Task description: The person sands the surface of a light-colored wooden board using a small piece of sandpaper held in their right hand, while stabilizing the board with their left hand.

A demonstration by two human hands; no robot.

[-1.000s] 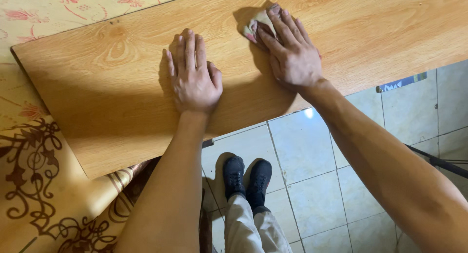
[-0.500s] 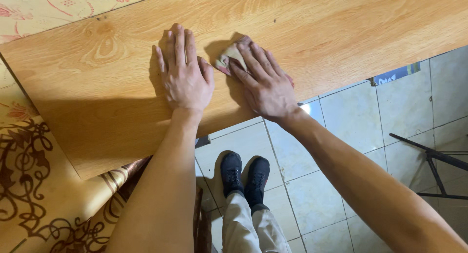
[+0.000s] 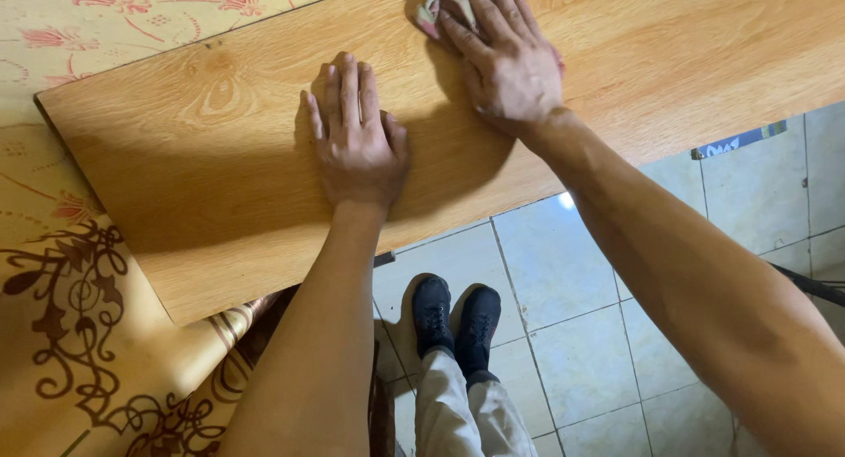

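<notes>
A long light-brown wooden board (image 3: 220, 158) with visible grain lies across a table and juts out over the floor. My left hand (image 3: 354, 140) rests flat on the board's middle, fingers together and pointing away from me. My right hand (image 3: 503, 57) presses a small crumpled beige cloth (image 3: 437, 1) against the board near its far edge. Only a corner of the cloth shows past my fingers.
A yellow patterned tablecloth (image 3: 79, 351) with red flowers and brown scrolls covers the table under the board. Below the board's overhang are pale floor tiles (image 3: 572, 316), my black shoes (image 3: 456, 314) and a dark strip (image 3: 738, 140) on the floor.
My right hand has slid the cloth along the board, first toward my left hand, then away toward the far edge. The view has shifted; my left hand stays flat on the board.
</notes>
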